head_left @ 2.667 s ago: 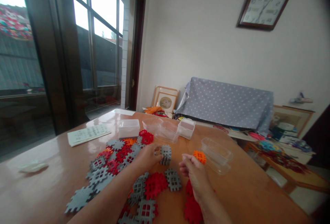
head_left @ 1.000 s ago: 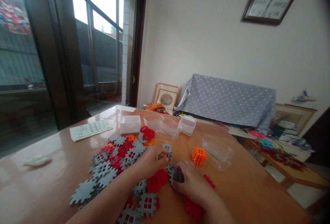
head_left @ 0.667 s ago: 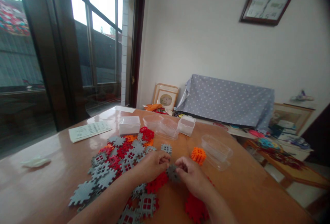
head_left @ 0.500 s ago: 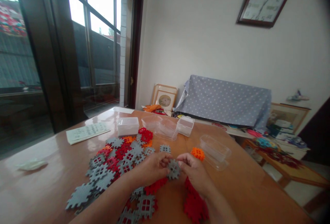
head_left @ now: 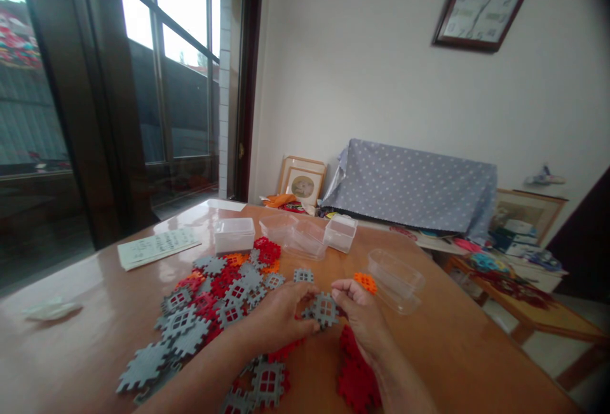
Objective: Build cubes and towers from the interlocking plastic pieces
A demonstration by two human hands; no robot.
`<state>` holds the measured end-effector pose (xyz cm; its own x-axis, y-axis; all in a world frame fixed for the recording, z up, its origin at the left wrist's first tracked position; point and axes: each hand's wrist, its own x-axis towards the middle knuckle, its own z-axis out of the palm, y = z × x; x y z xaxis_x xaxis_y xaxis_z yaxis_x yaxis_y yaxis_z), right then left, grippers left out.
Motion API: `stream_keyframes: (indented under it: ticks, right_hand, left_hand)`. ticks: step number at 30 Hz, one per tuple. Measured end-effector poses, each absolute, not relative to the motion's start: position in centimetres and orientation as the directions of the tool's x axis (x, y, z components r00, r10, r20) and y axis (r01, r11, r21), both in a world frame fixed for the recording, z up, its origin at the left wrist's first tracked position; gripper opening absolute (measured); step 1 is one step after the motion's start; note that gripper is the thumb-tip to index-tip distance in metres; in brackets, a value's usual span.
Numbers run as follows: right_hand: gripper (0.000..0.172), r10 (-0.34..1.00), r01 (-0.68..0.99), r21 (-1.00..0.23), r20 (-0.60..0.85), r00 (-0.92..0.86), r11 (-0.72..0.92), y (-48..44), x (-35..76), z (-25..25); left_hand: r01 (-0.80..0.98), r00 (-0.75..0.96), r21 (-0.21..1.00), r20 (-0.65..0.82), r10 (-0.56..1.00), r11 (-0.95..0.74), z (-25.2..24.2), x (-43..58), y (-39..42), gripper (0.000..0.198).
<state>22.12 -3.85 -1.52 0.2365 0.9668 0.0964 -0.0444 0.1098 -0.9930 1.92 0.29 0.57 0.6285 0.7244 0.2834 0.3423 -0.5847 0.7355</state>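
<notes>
A grey interlocking building piece [head_left: 326, 310] with a windowed middle and notched edges is held up between my hands. My right hand [head_left: 358, 312] pinches its right edge between thumb and fingers. At its left side my left hand [head_left: 281, 313] has thumb and fingers spread apart, close around the edge. Beneath my right hand lie red notched pieces [head_left: 357, 379]. Left of my hands spreads a pile of grey pieces [head_left: 190, 336], red pieces [head_left: 226, 279] and a few orange ones. One grey windowed piece [head_left: 303, 275] and an orange windowed piece [head_left: 366, 282] lie apart.
Along the table's [head_left: 452, 344] far side stand a lidded clear box [head_left: 234, 235], clear trays [head_left: 295, 236] and another clear box [head_left: 340, 233]. An empty clear container [head_left: 395, 280] lies at right. A written paper [head_left: 159, 247] and a crumpled wrapper [head_left: 52, 309] lie at left.
The grey piece has turned so its windowed face shows more fully. My left thumb and fingers have spread apart, while my right hand keeps its pinch.
</notes>
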Motion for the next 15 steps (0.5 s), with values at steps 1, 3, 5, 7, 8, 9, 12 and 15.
stream_keyframes:
  ticks: [1, 3, 5, 7, 8, 9, 12, 15]
  right_hand:
    - [0.026, 0.967, -0.042, -0.992, 0.103, 0.233, 0.115, -3.8, 22.1, -1.6]
    - [0.027, 0.967, -0.042, -0.991, 0.113, 0.228, 0.126, -3.8, 22.1, -1.7]
    - [0.028, 0.967, -0.053, -0.990, 0.112, 0.230, 0.127, -3.7, 22.1, -1.7]
    - [0.030, 0.964, -0.059, -0.991, 0.100, 0.248, 0.118, -3.7, 22.1, -1.7]
    - [0.032, 0.960, -0.055, -0.992, 0.094, 0.263, 0.112, -3.7, 22.2, -1.7]
    - [0.034, 0.956, -0.047, -0.993, 0.090, 0.280, 0.108, -3.6, 22.3, -1.7]
    - [0.039, 0.938, -0.024, -0.996, 0.073, 0.339, 0.086, -3.4, 22.5, -1.8]
    - [0.043, 0.914, -0.016, -0.998, 0.045, 0.403, 0.056, -3.3, 22.7, -1.8]
  left_hand:
    - [0.368, 0.624, 0.705, 0.296, 0.723, -0.606, 0.6, 2.0, 0.3, 0.052]
    - [0.412, 0.623, 0.642, 0.319, 0.714, -0.647, 0.5, 2.0, 0.4, 0.048]
    - [0.445, 0.629, 0.589, 0.332, 0.703, -0.675, 0.4, 2.0, 0.5, 0.045]
    - [0.474, 0.625, 0.548, 0.343, 0.702, -0.689, 0.3, 1.9, 0.8, 0.044]
    - [0.489, 0.617, 0.532, 0.349, 0.705, -0.691, 0.4, 1.8, 0.9, 0.044]
    - [0.505, 0.607, 0.521, 0.354, 0.712, -0.689, 0.4, 1.8, 1.0, 0.044]
    - [0.536, 0.572, 0.528, 0.346, 0.744, -0.658, 0.9, 1.5, 1.5, 0.042]
    - [0.551, 0.517, 0.591, 0.312, 0.797, -0.589, 1.5, 1.0, 2.2, 0.039]
